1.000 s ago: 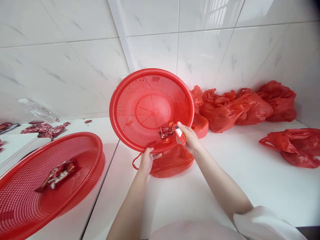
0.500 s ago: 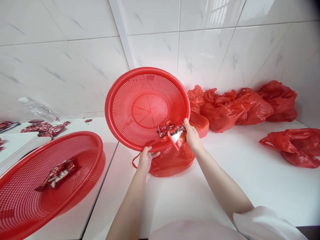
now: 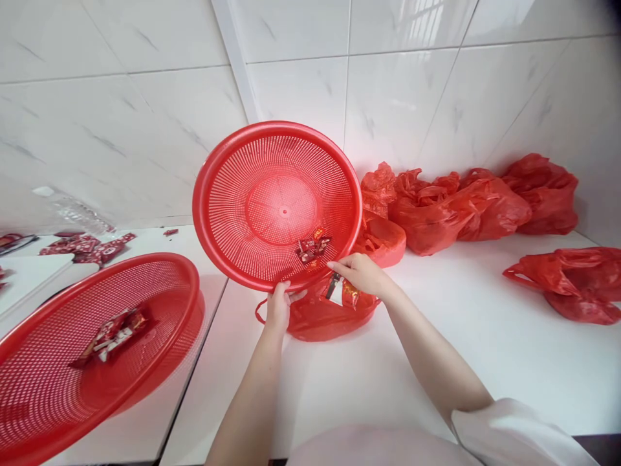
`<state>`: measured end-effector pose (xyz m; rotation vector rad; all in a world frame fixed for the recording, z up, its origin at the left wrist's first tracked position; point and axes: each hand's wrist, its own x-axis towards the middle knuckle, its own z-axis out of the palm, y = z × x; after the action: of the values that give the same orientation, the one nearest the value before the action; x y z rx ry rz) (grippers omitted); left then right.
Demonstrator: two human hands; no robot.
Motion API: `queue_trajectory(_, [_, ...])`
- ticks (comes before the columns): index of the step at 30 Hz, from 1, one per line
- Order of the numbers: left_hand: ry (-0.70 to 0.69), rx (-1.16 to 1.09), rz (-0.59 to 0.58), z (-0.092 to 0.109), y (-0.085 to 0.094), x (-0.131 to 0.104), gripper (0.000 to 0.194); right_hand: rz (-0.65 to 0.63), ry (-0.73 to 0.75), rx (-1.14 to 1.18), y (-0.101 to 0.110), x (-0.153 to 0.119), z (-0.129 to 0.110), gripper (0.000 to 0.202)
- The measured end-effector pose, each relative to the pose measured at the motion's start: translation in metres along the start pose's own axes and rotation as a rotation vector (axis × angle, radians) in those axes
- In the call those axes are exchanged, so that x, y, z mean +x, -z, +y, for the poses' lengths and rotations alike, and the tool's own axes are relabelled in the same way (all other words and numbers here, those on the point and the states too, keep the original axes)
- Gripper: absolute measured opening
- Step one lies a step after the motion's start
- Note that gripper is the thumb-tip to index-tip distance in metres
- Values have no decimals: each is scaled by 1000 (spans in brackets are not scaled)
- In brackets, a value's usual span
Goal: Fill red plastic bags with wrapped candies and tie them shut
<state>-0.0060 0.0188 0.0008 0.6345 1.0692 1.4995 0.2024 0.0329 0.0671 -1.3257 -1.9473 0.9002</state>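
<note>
My left hand (image 3: 279, 309) grips the lower rim of a red plastic sieve basket (image 3: 228, 259), thumb on the rim and fingers underneath. The basket is tilted with its open side towards me. A few small red snack packets (image 3: 313, 249) lie at its lower right inside. My right hand (image 3: 363, 275) is at the lower right rim, fingers closed about a red and white snack packet (image 3: 342, 291); its grip is partly hidden. That packet hangs over a red plastic bag (image 3: 310, 318) standing below the basket.
A second red basket (image 3: 189, 310) with several packets (image 3: 114, 333) stands at left. Red plastic bags (image 3: 436, 213) line the wall, and another bag (image 3: 577, 285) lies at right. Behind the left basket are a clear bottle (image 3: 77, 212) and loose packets (image 3: 87, 248).
My right hand and its packet have moved down from the basket's rim to over the bag. The basket has shifted slightly left and up with my left hand.
</note>
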Motion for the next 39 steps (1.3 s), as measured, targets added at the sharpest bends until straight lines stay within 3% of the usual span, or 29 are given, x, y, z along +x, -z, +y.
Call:
queue_trajectory(5, [-132,9,83,-1,1,2,31,-64,-215,-306,-16,3,12,29])
queue_trajectory(7, [-144,19,81,0,1,2,38,-39,-330,-432,-17,3,13,27])
queue_trajectory(10, [-132,27,94,0,0,1,42,29,-378,-506,-11,1,7,29])
queue_trajectory(12, [-107,19,73,-2,-2,-1,39,99,-316,-536,-6,-1,0,32])
queue_trajectory(15, [-45,2,4,-9,-5,-5,32,152,-64,-496,-6,-2,-10,29])
queue_trajectory(18, [24,-12,-64,-15,-8,-9,31,60,139,-487,-16,-3,-9,33])
queue_trajectory(21, [50,-22,-89,-16,-8,-10,35,-81,215,-504,-22,-2,-1,51])
queue_trajectory(23, [44,-16,-83,-14,-7,-9,37,-135,251,-430,-21,0,3,46])
queue_trajectory(25, [38,-14,-75,-12,-6,-8,38,-139,261,-326,-18,2,5,35])
queue_trajectory(29, [8,-33,-69,-10,-4,-5,36,33,155,-139,-8,5,7,20])
queue_trajectory(31, [-16,-43,-50,-9,-2,-4,37,55,104,-52,-4,5,8,19])
queue_trajectory(39, [-55,-59,42,-8,2,2,32,-195,41,166,-8,2,9,7])
